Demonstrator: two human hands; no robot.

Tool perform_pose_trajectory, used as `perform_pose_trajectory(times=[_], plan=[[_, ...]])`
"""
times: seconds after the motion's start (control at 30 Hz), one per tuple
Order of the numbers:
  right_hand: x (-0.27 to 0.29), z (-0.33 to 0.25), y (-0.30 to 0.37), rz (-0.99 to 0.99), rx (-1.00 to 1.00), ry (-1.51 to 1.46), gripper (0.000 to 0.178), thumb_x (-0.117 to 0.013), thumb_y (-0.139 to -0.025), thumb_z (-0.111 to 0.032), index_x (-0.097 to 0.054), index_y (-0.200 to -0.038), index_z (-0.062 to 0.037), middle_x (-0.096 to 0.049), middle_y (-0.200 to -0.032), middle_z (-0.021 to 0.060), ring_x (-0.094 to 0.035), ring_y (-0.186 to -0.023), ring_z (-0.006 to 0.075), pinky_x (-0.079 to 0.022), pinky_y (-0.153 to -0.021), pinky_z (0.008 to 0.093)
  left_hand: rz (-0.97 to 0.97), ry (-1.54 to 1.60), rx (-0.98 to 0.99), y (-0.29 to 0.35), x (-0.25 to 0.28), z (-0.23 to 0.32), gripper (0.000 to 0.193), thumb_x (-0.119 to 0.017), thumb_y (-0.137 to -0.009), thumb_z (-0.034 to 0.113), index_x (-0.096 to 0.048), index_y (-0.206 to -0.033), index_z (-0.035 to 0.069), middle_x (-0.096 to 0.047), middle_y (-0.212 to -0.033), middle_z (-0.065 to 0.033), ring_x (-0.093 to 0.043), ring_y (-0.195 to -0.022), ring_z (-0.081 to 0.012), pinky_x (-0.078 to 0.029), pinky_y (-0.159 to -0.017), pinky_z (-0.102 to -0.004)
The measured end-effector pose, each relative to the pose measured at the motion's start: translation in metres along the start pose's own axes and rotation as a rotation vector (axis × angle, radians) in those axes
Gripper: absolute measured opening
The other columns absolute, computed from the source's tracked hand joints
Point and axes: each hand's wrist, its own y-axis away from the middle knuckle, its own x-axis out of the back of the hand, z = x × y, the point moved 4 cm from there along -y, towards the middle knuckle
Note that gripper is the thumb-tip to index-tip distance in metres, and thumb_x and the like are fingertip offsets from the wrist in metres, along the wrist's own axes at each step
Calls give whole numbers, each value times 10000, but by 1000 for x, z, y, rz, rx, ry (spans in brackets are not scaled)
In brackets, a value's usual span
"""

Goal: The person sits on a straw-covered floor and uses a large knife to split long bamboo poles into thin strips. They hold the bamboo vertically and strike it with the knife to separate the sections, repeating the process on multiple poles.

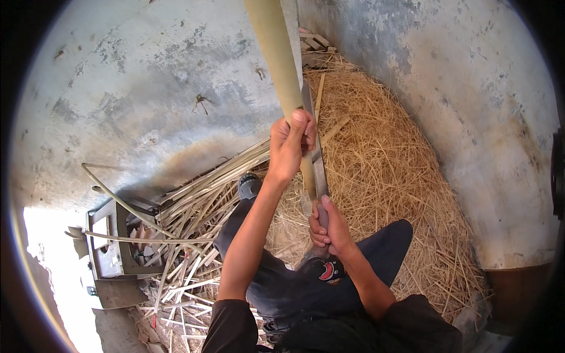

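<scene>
While the left hand wraps the bamboo pole just above centre, the right hand grips a long knife at about half past four. Pole slants from 12 o'clock toward the right hand; blade points up toward 12, close alongside. Whether it bites: cannot tell. Best practice, I judge: pole braced firmly, blade angle shallow, strokes even, left hand clear of the edge. Right knee lies near 4; worth guarding. Straw heap at 3, pale strips at half past seven.
</scene>
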Motion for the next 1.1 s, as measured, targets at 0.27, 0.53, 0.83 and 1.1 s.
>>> perform_pose_trajectory(times=[0.27, 0.53, 0.83, 1.1], plan=[[53, 55, -49, 151, 5, 104, 410, -430, -1046, -496, -445, -876, -123, -328, -513, -21, -285, -352, 91, -293, -372, 264, 72, 34, -11, 0, 15, -1, 479, -433, -1077, 501, -490, -812, 105, -466, -594, 17, -422, -506, -65, -304, -461, -229], [220, 162, -79, 389, -296, 297, 324, -611, -993, -334, -467, -804, -113, -368, -538, -34, -326, -379, 90, -304, -379, 287, -66, 86, 4, 5, 9, 3, 436, -424, -1096, 436, -526, -852, 89, -478, -625, 18, -436, -549, -66, -336, -516, -229], [243, 158, -51, 451, -181, 434, 214, -682, -953, -232, -536, -897, -85, -439, -560, -16, -377, -395, 90, -313, -374, 287, 161, -106, 44, -1, 48, 5, 465, -434, -1076, 495, -526, -889, 79, -513, -650, -16, -605, -643, -164, -466, -614, -305], [242, 175, -40, 468, -129, 386, 187, -660, -964, -212, -547, -983, -64, -442, -562, -8, -378, -389, 99, -323, -372, 294, 424, -89, -48, -8, 99, -5, 520, -468, -1060, 526, -382, -719, 143, -353, -568, 23, -369, -479, -99, -321, -466, -276]])
